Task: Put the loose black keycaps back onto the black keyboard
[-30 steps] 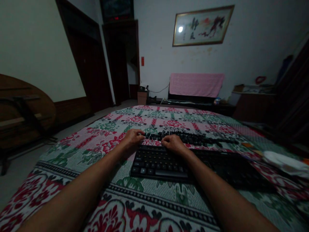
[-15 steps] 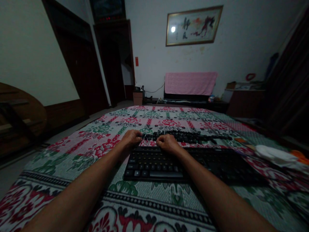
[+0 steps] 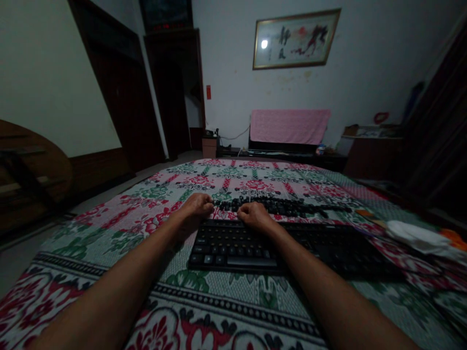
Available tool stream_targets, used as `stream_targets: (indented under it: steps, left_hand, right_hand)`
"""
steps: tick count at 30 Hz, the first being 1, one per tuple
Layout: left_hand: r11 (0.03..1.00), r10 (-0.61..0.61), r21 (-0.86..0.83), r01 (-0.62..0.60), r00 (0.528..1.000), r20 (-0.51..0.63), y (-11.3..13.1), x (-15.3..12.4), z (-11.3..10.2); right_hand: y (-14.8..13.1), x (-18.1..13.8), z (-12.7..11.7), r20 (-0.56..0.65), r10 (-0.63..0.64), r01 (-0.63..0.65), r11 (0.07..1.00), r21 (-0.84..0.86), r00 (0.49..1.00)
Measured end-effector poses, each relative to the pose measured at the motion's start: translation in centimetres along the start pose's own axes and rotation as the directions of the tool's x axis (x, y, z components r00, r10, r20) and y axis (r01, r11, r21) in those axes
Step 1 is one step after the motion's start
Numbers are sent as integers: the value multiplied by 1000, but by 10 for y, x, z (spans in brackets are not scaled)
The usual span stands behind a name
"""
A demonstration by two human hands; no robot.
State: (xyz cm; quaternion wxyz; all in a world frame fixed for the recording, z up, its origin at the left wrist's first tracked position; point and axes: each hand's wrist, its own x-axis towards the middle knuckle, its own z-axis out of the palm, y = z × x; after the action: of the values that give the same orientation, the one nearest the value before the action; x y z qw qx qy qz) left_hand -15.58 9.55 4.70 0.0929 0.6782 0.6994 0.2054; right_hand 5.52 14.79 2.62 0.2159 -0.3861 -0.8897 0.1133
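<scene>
1. dim room: pale walls (image 3: 226,53), a framed picture (image 3: 295,41) hung high, and a pink cloth (image 3: 290,126) draped over something dark against the far side.
2. to the left, a dark doorway (image 3: 175,92) stands beyond a round wooden board (image 3: 47,165) tipped up on its edge.
3. flowered cloth (image 3: 204,181) in red, green, pink and white covers the broad surface in front of the person.
4. black keyboard (image 3: 228,240) lies flat on that cloth, close to the person, with the space bar on the near side; the right forearm crosses over it in view and hides part of it.
5. loose black keys (image 3: 284,206) lie in a long, uneven band just beyond the keyboard, reaching off to the right.
6. left hand (image 3: 199,205) is at the left end of the band, fingers bent inward and tips close to the keys; whether it grips one, i cannot tell.
7. right hand (image 3: 254,214) is over the keyboard's far edge, near the loose keys, fingers curled and thumb close to them; i cannot tell if anything is held.
8. white bundle (image 3: 419,236) sits at the right, with something orange (image 3: 454,238) beside it.
</scene>
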Motion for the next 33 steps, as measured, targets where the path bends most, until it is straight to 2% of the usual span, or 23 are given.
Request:
stream_targets:
  steps: [2,5,8,11,17,26,31,33]
  left_hand:
    - [990,41,-142,-23,991,127,1,-10,-15]
    - [944,102,-327,36,913,394,8,-30,-35]
    - [913,143,-400,80,856,497,17,-49,-44]
    - [905,124,-399,147,806,579,23,-61,-42]
    - [937,103,-323,131,782,614,26,-63,-34]
    - [945,94,-301,129,773,627,29,-61,-29]
    - [949,79,-285,133,777,625,30,-60,-28]
    - [947,89,-295,128,778,622,29,-60,-27]
  right_hand:
    - [-1,0,-1,18,10,-10,1000,13,1000]
    - [-3,0,-3,36,16,-17,999,28,999]
    - [-3,0,-4,36,-8,6,999,43,999]
    - [-3,0,-3,34,-5,4,999,41,999]
    - [-4,0,-3,29,-8,7,1000,19,1000]
    - [-4,-1,-3,32,2,-3,1000,28,999]
    - [-17,-1,-14,1,-100,99,991,95,995]
    - [-28,-4,-20,100,-178,154,965,212,979]
